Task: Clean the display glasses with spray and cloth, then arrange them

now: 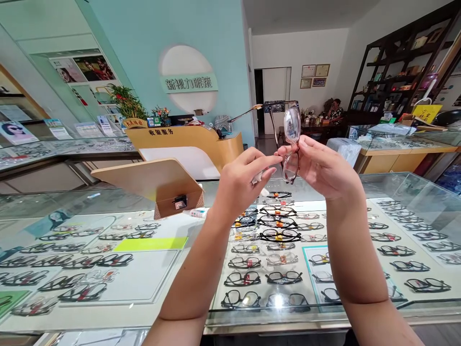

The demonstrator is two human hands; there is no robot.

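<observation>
My right hand (322,166) is closed on a pair of eyeglasses (292,126), gripping them near the bridge. The glasses are raised above the counter and turned on end, one lens over the other, with their temples unfolded. My left hand (245,180) is half curled around a crumpled white piece, apparently tissue (257,178). Its index fingertip reaches the frame beside the lower lens. The palm side of the left hand is hidden.
Below my arms is a glass display case (201,307) with rows of eyeglasses. On it stand a tilted wooden-framed mirror or board (144,175) and a small white tube (197,212). Behind are a cashier counter (230,149) and a person (335,113) seated at a table.
</observation>
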